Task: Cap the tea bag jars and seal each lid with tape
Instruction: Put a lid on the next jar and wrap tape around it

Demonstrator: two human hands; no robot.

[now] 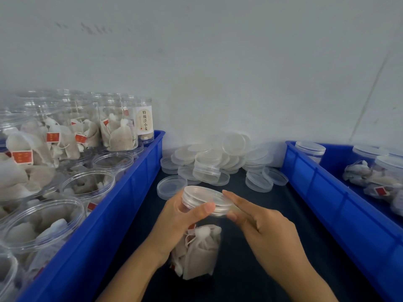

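Observation:
A clear plastic jar (199, 251) filled with tea bags stands on the dark table in front of me. A clear lid (205, 200) sits on its mouth. My left hand (176, 223) grips the jar just under the lid, thumb across the lid's near rim. My right hand (259, 223) touches the lid's right edge with straight fingers. No tape is in view.
A blue bin (122, 214) on the left holds several uncapped jars of tea bags. A blue bin (340, 205) on the right holds several capped jars. A heap of loose clear lids (218, 162) lies against the white wall between the bins.

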